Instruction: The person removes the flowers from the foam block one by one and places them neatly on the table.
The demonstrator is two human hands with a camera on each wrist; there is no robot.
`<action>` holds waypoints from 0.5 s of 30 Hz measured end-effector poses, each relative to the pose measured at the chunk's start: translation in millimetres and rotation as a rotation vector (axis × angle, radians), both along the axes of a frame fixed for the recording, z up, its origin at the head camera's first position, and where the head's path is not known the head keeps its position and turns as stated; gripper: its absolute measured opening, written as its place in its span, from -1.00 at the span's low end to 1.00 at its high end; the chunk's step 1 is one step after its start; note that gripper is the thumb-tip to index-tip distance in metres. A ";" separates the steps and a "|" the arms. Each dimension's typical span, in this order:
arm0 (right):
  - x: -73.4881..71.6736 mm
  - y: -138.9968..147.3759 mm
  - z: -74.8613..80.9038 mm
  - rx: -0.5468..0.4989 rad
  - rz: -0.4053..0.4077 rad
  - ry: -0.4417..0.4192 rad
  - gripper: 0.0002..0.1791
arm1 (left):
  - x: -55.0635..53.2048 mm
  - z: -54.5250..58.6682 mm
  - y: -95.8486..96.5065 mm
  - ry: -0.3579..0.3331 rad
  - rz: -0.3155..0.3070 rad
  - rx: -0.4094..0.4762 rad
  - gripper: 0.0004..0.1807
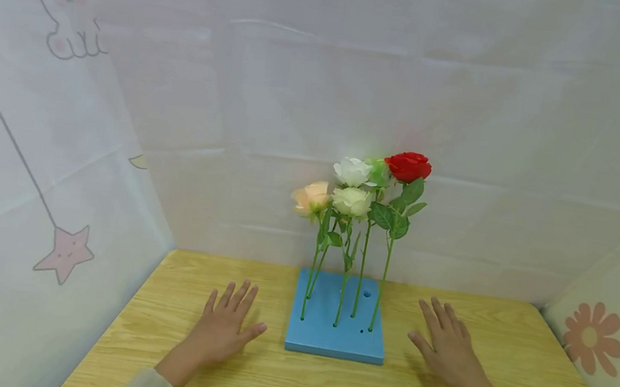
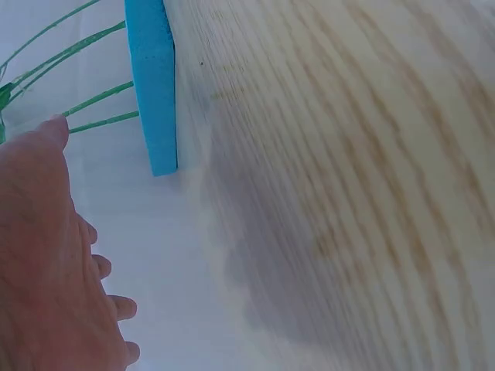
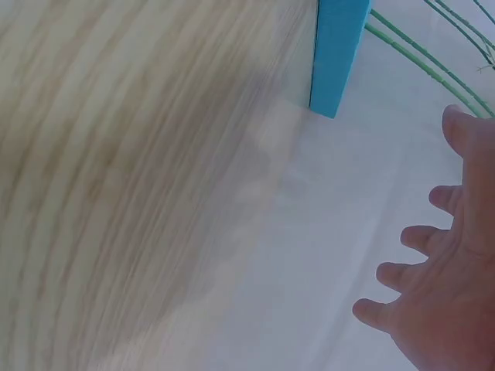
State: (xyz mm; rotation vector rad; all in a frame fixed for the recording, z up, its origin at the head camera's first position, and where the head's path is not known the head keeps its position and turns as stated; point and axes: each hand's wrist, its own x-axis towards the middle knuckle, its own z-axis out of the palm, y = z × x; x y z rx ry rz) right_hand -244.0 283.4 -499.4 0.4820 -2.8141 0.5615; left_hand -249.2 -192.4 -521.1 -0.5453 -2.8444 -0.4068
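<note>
A blue board (image 1: 333,343) with holes lies on the table between my two hands. Several artificial roses stand upright in it on green stems: a red rose (image 1: 407,167) at the right, a peach rose (image 1: 312,198) at the left, a white rose (image 1: 352,171), a cream rose (image 1: 352,202) and a green flower (image 1: 378,173) behind. My left hand (image 1: 222,330) hovers left of the board, fingers spread, holding nothing. On the other side, my right hand (image 1: 449,352) is held the same way, palm down and apart from the board. In both wrist views the hands hang above the tabletop.
The wood-grain table (image 1: 283,385) ends at a pale cloth backdrop (image 1: 299,99) right behind the board. Cloth walls also close in at left and right, printed with a star (image 1: 65,253) and a flower (image 1: 594,337). One larger hole (image 1: 366,294) shows at the board's back right.
</note>
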 end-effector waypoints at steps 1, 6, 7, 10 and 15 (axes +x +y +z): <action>0.0 -1.4 0.4 -0.003 0.003 0.006 -0.19 | 0.0 -0.5 0.4 0.001 -0.001 -0.003 -0.09; -2.2 -6.6 -0.1 -0.006 0.013 0.037 -0.22 | -0.1 -0.7 3.9 -0.017 -0.003 -0.013 -0.07; -2.8 -7.5 -0.4 -0.004 0.016 0.049 -0.22 | -0.2 -0.6 5.0 -0.025 -0.003 -0.016 -0.07; -4.9 -10.6 -0.5 -0.019 0.028 0.079 -0.25 | 0.0 1.2 8.9 -0.051 -0.004 -0.024 -0.07; -6.3 -17.4 2.1 -0.066 0.034 0.101 -0.30 | 0.5 3.0 16.3 -0.093 -0.009 -0.032 -0.07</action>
